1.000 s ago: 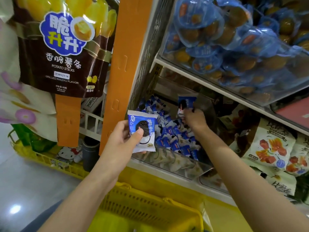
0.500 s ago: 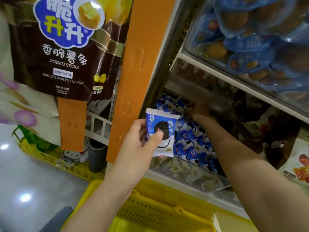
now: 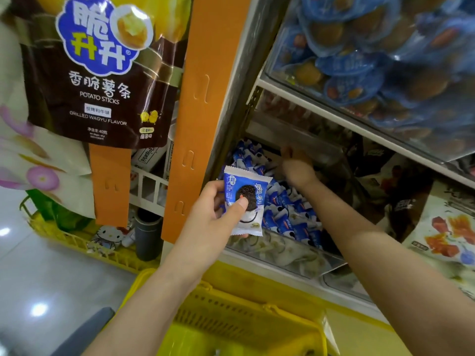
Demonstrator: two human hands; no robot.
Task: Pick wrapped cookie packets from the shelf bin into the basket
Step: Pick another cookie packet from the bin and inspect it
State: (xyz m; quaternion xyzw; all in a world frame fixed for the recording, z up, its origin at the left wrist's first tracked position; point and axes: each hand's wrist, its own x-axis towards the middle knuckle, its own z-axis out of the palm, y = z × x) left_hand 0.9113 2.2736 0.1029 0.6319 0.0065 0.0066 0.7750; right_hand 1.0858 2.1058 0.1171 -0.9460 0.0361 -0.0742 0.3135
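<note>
L hand (image 3: 209, 217) pinches packet (image 3: 244, 201) over basket (image 3: 244, 322), ready to drop; R hand (image 3: 298, 169) reaches into bin (image 3: 282, 253), prob. for another. Its fingers are blurred, can't tell.

right hand (image 3: 298, 172) now deeper in shelf bin (image 3: 295, 255), its lifted cookie packet no longer seen

Brown potato-stick bag (image 3: 102, 80) hangs top left; orange strip (image 3: 205, 111) beside; blue-wrapped snacks (image 3: 372, 60) upper shelf.
</note>
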